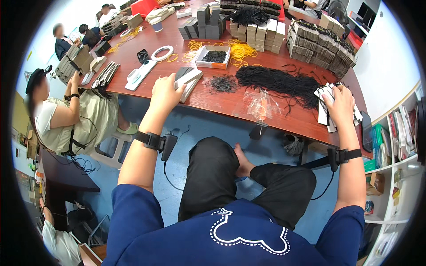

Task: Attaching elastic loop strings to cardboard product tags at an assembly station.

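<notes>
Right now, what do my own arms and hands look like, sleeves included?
You wear short navy sleeves. Each wrist has a black strap with a dark box and a black cable. Your left hand and right hand are ungloved.

The camera sits on the head of a person [191, 239]. It looks down and forward: the lap [208, 181] is near, the left hand [167, 92] and right hand [339, 105] farther, the table [172, 34] beyond.
</notes>
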Tool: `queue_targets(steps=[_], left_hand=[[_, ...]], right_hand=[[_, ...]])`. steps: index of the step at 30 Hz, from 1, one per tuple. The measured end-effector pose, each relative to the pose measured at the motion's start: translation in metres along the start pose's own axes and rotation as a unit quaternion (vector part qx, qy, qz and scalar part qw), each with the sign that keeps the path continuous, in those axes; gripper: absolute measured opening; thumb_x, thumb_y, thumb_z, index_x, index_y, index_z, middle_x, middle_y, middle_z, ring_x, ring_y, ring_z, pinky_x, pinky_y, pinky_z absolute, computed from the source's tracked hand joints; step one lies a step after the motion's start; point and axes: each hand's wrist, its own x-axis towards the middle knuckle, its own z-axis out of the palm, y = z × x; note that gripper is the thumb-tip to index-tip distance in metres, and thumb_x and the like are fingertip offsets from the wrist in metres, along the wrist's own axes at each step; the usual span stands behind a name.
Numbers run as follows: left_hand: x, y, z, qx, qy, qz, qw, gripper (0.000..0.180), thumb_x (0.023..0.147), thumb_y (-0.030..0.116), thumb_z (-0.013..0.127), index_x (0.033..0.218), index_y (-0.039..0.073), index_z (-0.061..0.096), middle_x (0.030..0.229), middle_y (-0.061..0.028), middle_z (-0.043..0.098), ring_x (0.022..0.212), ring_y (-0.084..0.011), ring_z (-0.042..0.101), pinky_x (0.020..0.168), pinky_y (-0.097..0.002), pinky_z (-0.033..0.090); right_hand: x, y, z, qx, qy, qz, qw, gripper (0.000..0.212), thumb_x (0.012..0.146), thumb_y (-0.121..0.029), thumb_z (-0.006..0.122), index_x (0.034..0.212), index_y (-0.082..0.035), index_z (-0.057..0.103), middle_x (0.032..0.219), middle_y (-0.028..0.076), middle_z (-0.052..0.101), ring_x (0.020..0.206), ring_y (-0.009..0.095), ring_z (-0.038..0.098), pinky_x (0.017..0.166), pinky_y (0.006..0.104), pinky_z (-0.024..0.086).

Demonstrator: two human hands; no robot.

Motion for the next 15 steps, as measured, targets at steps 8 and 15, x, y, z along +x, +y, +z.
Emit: queue_targets(steps=[8, 15], left_hand=[[-0.005, 0.034, 0.008, 0.012, -0.054, -0.025, 0.998, 0.043, 0.071, 0.027, 0.068, 0.102, -0.001, 0.059, 0.094, -0.0188, 0.057, 0.092, -0.0332, 0.057, 0.079, -0.0399, 0.047], [0.019, -0.004, 0.007, -0.083, 0.027, -0.083, 0.993, 0.045, 0.08, 0.036, 0.06, 0.104, -0.003, 0.06, 0.098, -0.0243, 0.061, 0.094, -0.0347, 0.058, 0.083, -0.0395, 0.045]], right_hand=[[-0.018, -0.003, 0.002, -0.016, -0.042, -0.022, 0.999, 0.054, 0.076, -0.033, 0.064, 0.121, -0.006, 0.051, 0.129, 0.016, 0.042, 0.122, 0.029, 0.036, 0.1, 0.0447, 0.027], [-0.022, -0.007, -0.013, 0.024, -0.017, -0.007, 1.0, 0.053, 0.076, -0.03, 0.064, 0.123, -0.008, 0.05, 0.127, 0.015, 0.043, 0.12, 0.03, 0.037, 0.099, 0.0443, 0.028]])
